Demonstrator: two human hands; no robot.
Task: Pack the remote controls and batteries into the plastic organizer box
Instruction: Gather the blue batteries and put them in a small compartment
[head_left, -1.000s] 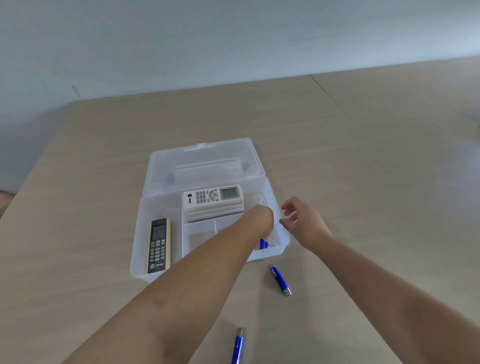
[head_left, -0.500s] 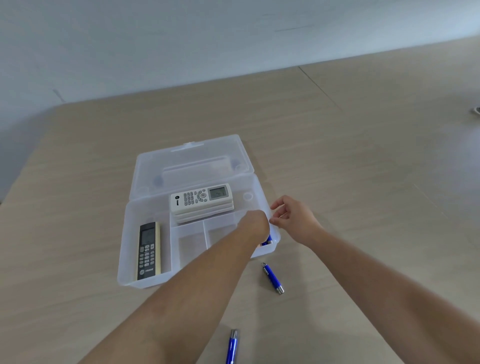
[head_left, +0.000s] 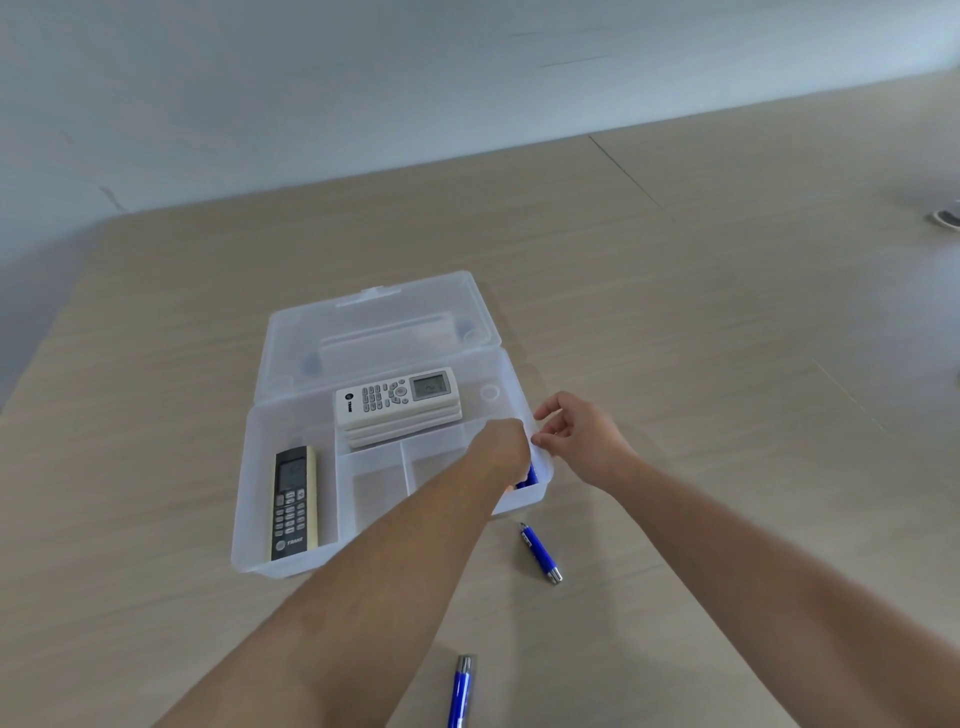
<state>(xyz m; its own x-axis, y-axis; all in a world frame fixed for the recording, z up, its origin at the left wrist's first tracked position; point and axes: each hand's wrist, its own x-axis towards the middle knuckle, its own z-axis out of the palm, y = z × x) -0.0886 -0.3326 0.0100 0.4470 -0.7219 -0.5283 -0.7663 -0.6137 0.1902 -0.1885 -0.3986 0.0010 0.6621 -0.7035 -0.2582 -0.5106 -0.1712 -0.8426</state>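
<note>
A clear plastic organizer box (head_left: 291, 564) sits open on the pale wood-grain bench (head_left: 727, 364), its lid (head_left: 379, 322) folded back flat. In the long left compartment lies a slim black remote (head_left: 292, 503), buttons up. In the rear compartment a white remote (head_left: 397, 397) rests on top of other white ones, display to the right. Two small front cells beside it show bare, frosted floors. The left hand (head_left: 501, 449) reaches down into the right front cell, where blue batteries (head_left: 529, 475) peek out under it; whether its fingers are closed on one cannot be told. The right hand (head_left: 579, 441), fingers loosely curled and holding nothing, touches the box's right rim. Two more blue cylindrical batteries with silver ends lie on the bench: one (head_left: 540, 553) just in front of the box, another (head_left: 461, 691) nearer the camera. Compared with a moment ago, the hands sit much the same.
</note>
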